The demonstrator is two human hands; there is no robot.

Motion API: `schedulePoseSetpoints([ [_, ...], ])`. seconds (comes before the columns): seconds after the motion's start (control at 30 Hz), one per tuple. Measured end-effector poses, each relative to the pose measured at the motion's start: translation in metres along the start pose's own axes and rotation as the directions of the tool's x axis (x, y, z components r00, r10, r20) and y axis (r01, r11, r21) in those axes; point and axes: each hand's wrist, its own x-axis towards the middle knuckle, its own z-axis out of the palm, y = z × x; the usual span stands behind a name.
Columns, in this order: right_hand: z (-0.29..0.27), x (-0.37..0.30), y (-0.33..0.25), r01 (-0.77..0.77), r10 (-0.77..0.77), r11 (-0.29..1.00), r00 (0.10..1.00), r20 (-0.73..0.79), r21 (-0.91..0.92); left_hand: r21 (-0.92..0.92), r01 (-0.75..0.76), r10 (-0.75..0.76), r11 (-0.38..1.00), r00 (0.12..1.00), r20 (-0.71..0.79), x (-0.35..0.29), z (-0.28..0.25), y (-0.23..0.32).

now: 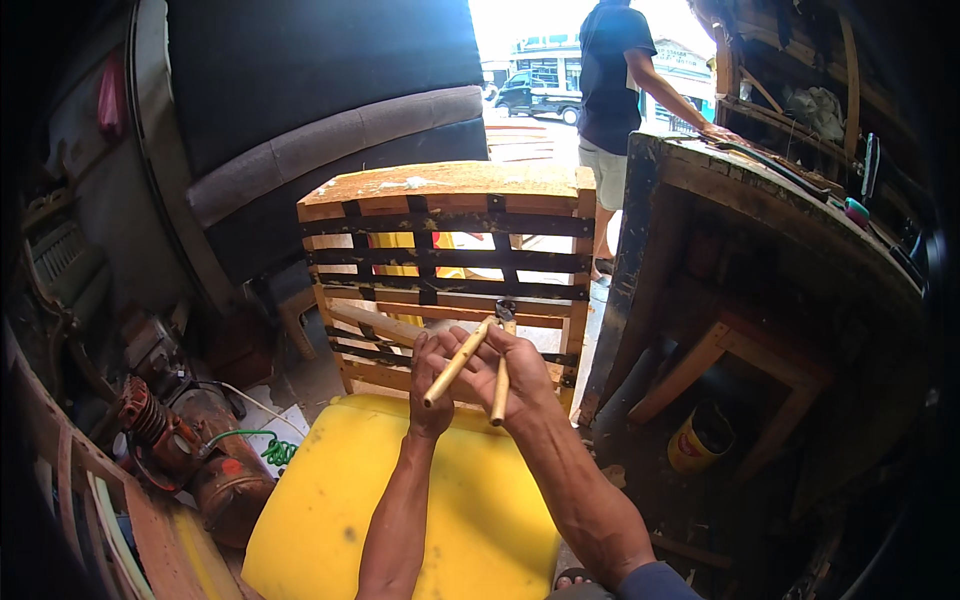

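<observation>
Workshop: strapped frame (470, 258) beyond your grip, yellow cushion (335, 480) below.
Right hand (524, 378): pinching splayed pincers (460, 362), likely for control.
Left hand (428, 388): alongside, closure unclear.

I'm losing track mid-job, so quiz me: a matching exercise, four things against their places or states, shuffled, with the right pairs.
Things:
1. Pincers
2. Coiled hose
3. Webbing straps
4. Small bucket

Places or states:
A. Black, crossing one another on the wooden frame
B. At the right, lower than the bench top
C. Held in the right hand, handles spread apart
D. Green, at the left near the compressor

Right pairs: 1-C, 2-D, 3-A, 4-B.
</observation>
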Motion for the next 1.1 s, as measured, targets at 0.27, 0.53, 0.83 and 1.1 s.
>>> schedulePoseSetpoints([
  [0.27,0.002,0.013,-0.016,-0.131,0.131,0.991,0.991,-0.001,0.031,-0.020,0.084,-0.085,0.996,0.994,-0.071,-0.003,-0.005,0.009],
  [0.53,0.016,0.014,-0.045,-0.351,0.165,0.781,0.914,-0.372,-0.517,-0.039,0.073,-0.078,0.997,0.987,-0.143,-0.002,-0.003,0.013],
  [0.83,0.066,-0.007,-0.066,-0.368,-0.273,-0.838,0.922,-0.276,-0.402,-0.069,0.067,-0.075,0.995,0.991,-0.107,-0.003,-0.012,0.010],
  [1.1,0.008,-0.016,-0.104,-0.037,-0.050,-0.960,0.998,0.039,-0.278,-0.057,0.042,-0.049,0.997,0.990,-0.131,-0.004,-0.008,0.004],
])
